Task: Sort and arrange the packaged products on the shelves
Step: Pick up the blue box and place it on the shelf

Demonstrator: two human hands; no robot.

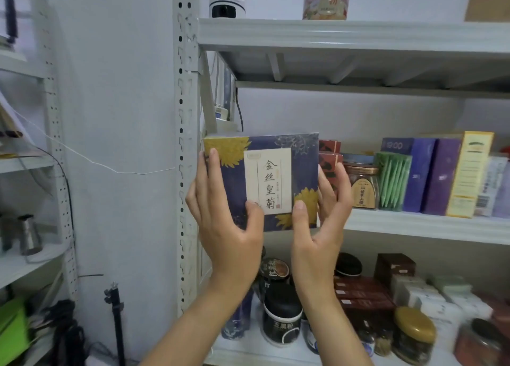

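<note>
Here, both hands hold the box (pixel 269 183) upright, its blue front with yellow flowers and a cream label facing the camera. It is at the left end of the middle shelf (pixel 414 227), with its lower edge overlapping the shelf's front rim. Whether it rests on the shelf cannot be told.

The left hand (pixel 220 208) grasps the box's left side. Its fingers (pixel 212 158) lie nearly straight up along the left edge, and its thumb (pixel 254 211) presses the front beside the label's lower corner.

The right hand (pixel 323 214) grasps the right side. Its thumb (pixel 299 214) lies on the front over the lower yellow flower, and its fingers (pixel 339 178) are spread wide and gently curved past the right edge. Where their tips touch is hidden.

Just behind those fingers are red boxes (pixel 329 156), with a jar (pixel 361 186) beside them.
</note>
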